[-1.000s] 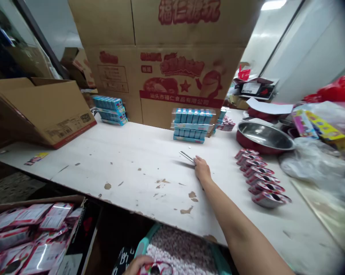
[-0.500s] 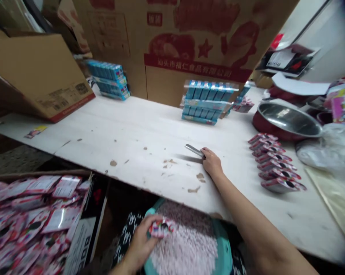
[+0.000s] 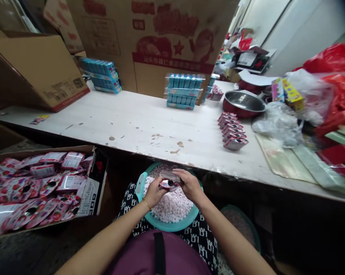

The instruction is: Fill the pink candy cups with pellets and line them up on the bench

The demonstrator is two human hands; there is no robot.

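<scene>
Head view: the left hand [image 3: 154,193] and the right hand [image 3: 190,185] pinch a small shiny pink and silver cup [image 3: 168,184] between them, low over a round teal plastic basin [image 3: 158,224] full of little pink-white balls [image 3: 168,206]. A row of red foil cups [image 3: 232,131] lies up on the chipped white table [image 3: 132,122]

A silver-and-red plastic tray [image 3: 168,184] sits above pale pink and white candies [image 3: 168,208] in a round teal plastic basin [image 3: 169,228], over black fabric [image 3: 202,246] printed with white letters; pink foil packets [image 3: 43,183] glint nearby.
</scene>
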